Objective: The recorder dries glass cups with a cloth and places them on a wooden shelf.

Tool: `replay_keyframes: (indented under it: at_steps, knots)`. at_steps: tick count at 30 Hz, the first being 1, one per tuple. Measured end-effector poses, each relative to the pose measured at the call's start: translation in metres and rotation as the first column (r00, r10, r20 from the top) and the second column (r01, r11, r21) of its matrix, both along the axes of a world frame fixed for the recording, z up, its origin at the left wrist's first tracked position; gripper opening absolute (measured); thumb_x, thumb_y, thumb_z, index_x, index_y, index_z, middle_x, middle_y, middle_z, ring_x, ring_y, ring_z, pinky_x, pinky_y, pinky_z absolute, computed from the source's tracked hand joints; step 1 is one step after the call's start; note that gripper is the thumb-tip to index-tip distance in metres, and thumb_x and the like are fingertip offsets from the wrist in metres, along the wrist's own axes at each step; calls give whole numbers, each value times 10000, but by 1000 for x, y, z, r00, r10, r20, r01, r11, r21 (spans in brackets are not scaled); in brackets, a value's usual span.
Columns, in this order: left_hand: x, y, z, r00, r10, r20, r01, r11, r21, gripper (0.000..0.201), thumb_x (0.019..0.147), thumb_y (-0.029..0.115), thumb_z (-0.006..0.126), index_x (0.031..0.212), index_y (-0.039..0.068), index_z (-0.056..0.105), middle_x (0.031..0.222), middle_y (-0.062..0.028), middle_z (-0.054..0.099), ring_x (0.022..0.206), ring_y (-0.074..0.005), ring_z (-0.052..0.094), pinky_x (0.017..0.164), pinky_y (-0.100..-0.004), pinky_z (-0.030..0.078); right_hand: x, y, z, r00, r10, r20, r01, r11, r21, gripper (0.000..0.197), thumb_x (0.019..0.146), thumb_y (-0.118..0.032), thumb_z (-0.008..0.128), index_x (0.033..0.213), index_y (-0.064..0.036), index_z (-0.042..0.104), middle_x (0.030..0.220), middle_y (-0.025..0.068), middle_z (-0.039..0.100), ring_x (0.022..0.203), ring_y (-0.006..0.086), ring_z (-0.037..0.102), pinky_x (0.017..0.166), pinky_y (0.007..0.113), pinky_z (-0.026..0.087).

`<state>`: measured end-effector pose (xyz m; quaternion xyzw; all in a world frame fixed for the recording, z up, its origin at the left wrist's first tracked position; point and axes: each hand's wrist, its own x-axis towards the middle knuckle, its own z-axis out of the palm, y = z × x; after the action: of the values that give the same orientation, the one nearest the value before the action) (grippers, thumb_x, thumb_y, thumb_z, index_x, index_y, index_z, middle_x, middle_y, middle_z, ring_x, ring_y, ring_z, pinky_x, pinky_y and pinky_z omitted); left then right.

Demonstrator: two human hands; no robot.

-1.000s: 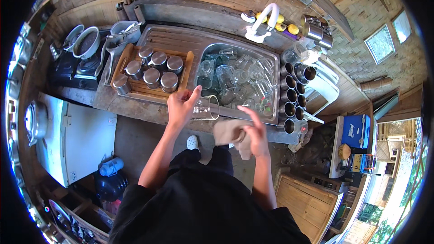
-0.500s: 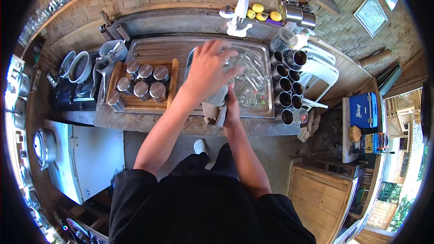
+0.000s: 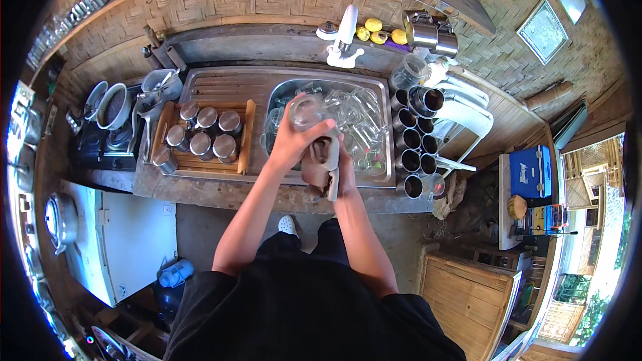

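Over the near part of the steel sink (image 3: 390, 170), my left hand (image 3: 289, 144) is wrapped round a clear glass (image 3: 308, 110). My right hand (image 3: 346, 172) grips a grey-brown cloth (image 3: 319, 172), bunched and hanging just below the glass, close beside my left hand. Some right-hand fingers are hidden behind the cloth. Whether the cloth touches the glass I cannot tell. Several clear glasses (image 3: 364, 120) lie jumbled in the sink basin beyond my hands.
Left of the basin, a wooden tray (image 3: 249, 135) bears several metal-topped containers (image 3: 202, 146). Dark-mouthed metal tumblers (image 3: 408, 140) stand in rows at the right. A white faucet (image 3: 346, 37) rises behind the sink, beside yellow fruits (image 3: 373, 25). A stove (image 3: 120, 140) sits far left.
My left hand was raised and blurred over the sink with fingers spread; now it has come down and holds a glass. The cloth stays in my right hand. The whole view has shifted slightly.
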<state>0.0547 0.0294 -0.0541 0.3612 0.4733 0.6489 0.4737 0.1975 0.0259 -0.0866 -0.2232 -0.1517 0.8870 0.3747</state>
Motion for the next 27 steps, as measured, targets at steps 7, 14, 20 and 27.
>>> replay_keyframes:
  at_steps: [7, 14, 20, 27]
  knots:
    - [-3, -19, -47, 680, 329, 655, -109, 929, -354, 653, 869, 393, 730, 1397, 126, 454, 1322, -54, 548, 1277, -241, 516, 981, -454, 472, 24, -31, 20, 897, -124, 425, 53, 983, 176, 459, 1024, -421, 521, 1277, -45, 592, 1122, 67, 676, 860, 163, 673, 716, 301, 556]
    - [-19, -39, -51, 540, 410, 735, -76, 893, -443, 702, 811, 567, 723, 1305, 144, 459, 1313, -21, 539, 1261, -237, 525, 1038, -469, 429, 40, -42, 25, 644, -633, 429, 503, 773, 386, 446, 968, -212, 639, 1367, -52, 518, 1149, 66, 646, 920, 138, 629, 744, 281, 527]
    - [-4, -50, -43, 561, 397, 726, -31, 887, -461, 615, 830, 549, 684, 1234, 138, 471, 1107, -9, 566, 1130, -223, 551, 969, -471, 440, -3, -62, 18, 635, -540, 553, -175, 596, 784, 563, 943, -56, 560, 1476, 31, 400, 1476, 212, 484, 1356, 290, 480, 1095, 365, 386]
    - [-6, -60, -28, 481, 458, 747, -194, 887, -419, 371, 879, 472, 588, 966, 119, 513, 842, -36, 562, 857, -204, 570, 821, -388, 488, -8, -89, 20, 643, -490, 589, -243, 599, 763, 670, 874, -19, 569, 1502, 15, 338, 1355, 244, 561, 1283, 320, 554, 1053, 399, 428]
